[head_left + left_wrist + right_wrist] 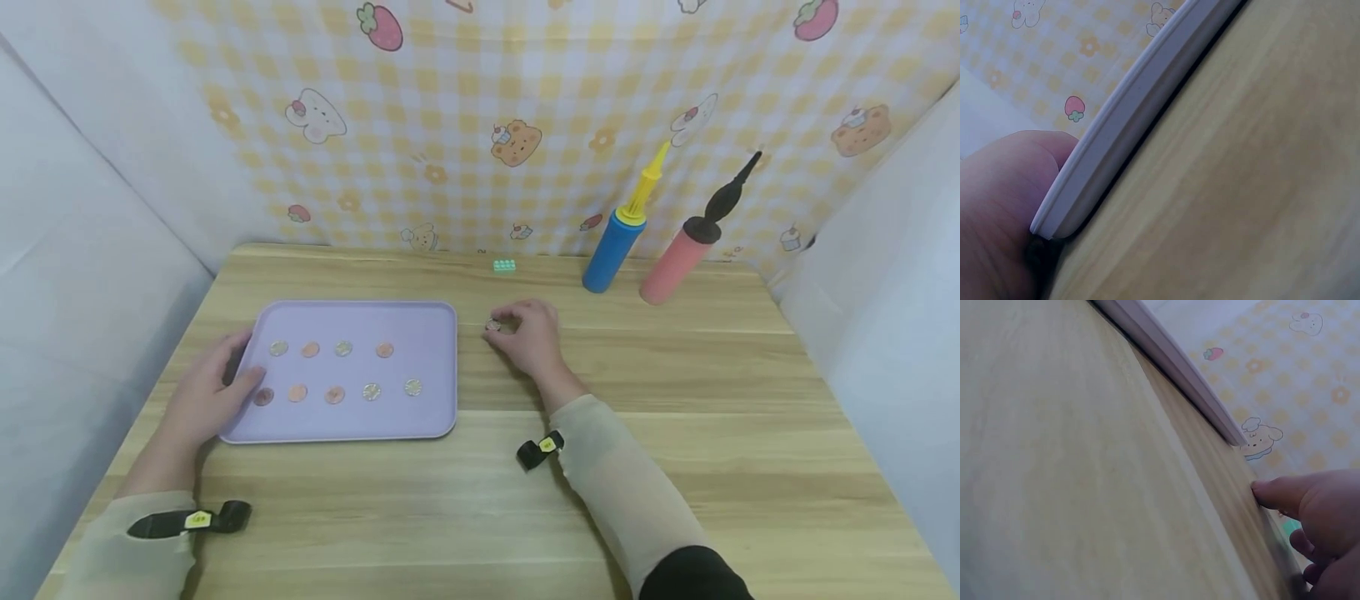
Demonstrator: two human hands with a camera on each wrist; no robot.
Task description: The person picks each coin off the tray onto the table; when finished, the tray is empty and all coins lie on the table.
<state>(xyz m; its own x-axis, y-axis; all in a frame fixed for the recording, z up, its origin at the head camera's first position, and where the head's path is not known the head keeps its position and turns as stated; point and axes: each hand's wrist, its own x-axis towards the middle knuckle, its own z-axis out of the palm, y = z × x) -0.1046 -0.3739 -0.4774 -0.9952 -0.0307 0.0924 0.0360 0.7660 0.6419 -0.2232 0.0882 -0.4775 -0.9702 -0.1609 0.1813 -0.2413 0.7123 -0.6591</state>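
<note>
A lavender tray (375,425) lies on the wooden table, bearing several silver and copper-coloured coins in two rows. My left hand (204,392) holds its left edge, thumb laid over the rim beside a copper coin (263,397); the other fingers are partly hidden along the edge. In the left wrist view, that hand (1010,200) sits at the tray's corner (1122,119). Right of the tray, my right hand (528,337) pinches a silvery coin (492,325) between thumb and fingers, low over the table. The right wrist view shows the hand (1329,512), but the coin is hidden.
A small mint-green studded brick (505,266) lies at the table's back edge. Behind and right of my right hand stand a blue-and-yellow hand pump (615,250) and a pink-and-black one (675,267). A checked cloth (450,125) hangs behind the table (390,517).
</note>
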